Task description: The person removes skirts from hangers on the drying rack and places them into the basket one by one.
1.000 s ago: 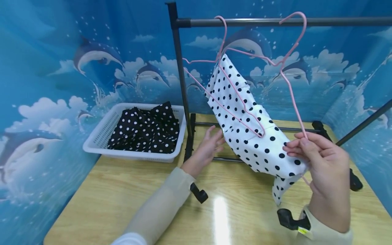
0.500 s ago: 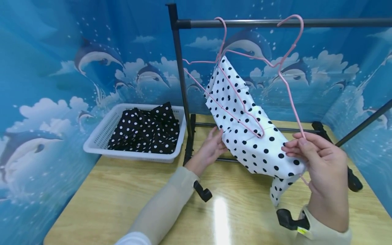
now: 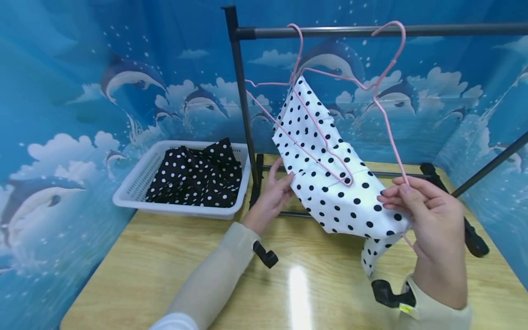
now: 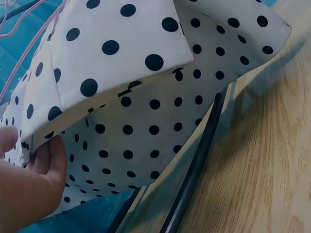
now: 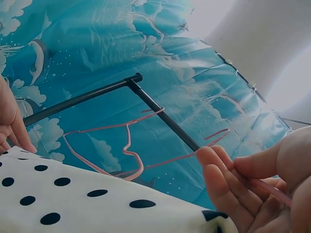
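Observation:
A white garment (image 3: pixel 354 197) with black polka dots hangs slanted across a pink hanger (image 3: pixel 387 117) below the rack's top bar. My right hand (image 3: pixel 433 213) pinches this hanger's right side between thumb and fingers, close to the cloth; the right wrist view shows the pink wire (image 5: pixel 272 188) in the fingers. At the garment's left edge, my left hand (image 3: pixel 270 195) holds the cloth. In the left wrist view its fingers (image 4: pixel 57 155) reach behind the fabric edge, with the thumb on the other side. Part of the hanger is hidden by the cloth.
A second pink hanger (image 3: pixel 298 59) hangs from the bar (image 3: pixel 346 31) in front of the garment. At left, a white basket (image 3: pixel 128 183) holds a black polka-dot cloth (image 3: pixel 198 176). The rack's post (image 3: pixel 242 96) stands between basket and garment, on a wooden table (image 3: pixel 173 256).
My left hand has come up to the garment's left edge and taken hold of it. The right hand, hanger and cloth have shifted slightly to the left.

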`<state>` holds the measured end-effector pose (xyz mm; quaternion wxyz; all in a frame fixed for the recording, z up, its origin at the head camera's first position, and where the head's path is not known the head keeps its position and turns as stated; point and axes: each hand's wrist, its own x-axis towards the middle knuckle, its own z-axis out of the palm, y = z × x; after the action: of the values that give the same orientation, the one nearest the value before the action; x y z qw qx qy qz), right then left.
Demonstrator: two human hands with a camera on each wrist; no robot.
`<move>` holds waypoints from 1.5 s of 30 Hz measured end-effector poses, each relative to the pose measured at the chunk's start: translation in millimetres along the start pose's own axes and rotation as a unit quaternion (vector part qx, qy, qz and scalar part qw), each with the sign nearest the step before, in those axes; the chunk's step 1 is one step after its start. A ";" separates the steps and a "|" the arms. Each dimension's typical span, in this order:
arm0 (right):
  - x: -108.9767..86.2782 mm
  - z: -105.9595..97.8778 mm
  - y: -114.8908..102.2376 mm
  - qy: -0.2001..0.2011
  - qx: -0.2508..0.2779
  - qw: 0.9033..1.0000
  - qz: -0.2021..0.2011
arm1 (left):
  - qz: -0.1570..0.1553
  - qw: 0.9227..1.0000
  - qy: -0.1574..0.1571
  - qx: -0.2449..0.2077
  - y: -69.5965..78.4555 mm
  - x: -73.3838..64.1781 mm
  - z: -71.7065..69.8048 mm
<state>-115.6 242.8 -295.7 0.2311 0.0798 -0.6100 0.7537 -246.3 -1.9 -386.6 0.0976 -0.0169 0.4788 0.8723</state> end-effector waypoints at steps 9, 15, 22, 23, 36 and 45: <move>0.6 0.1 1.4 0.002 -0.005 1.000 -0.005 | -0.002 0.999 -0.043 0.005 3.4 -2.5 1.3; 0.6 -0.2 0.5 0.005 -0.009 1.000 -0.007 | 0.003 0.998 -0.056 0.034 6.8 -2.8 0.9; -0.1 -0.2 1.5 0.007 -0.010 1.000 -0.002 | 0.052 0.982 -0.051 0.175 10.7 -0.5 -1.9; -0.1 0.0 1.6 0.006 -0.011 1.000 -0.002 | 0.059 0.978 -0.048 0.193 10.7 0.0 -2.5; 1.0 4.2 4.5 0.006 -0.017 1.000 -0.004 | 0.178 0.838 0.014 0.516 16.5 -8.1 8.2; 1.0 6.3 6.7 -0.006 -0.032 0.999 0.001 | 0.243 0.751 0.037 0.613 14.1 -5.4 12.9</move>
<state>-120.5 236.0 -299.7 0.2289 0.0764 -0.6351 0.7337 -242.8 0.7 -367.3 -0.1459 0.1310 0.9018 0.3851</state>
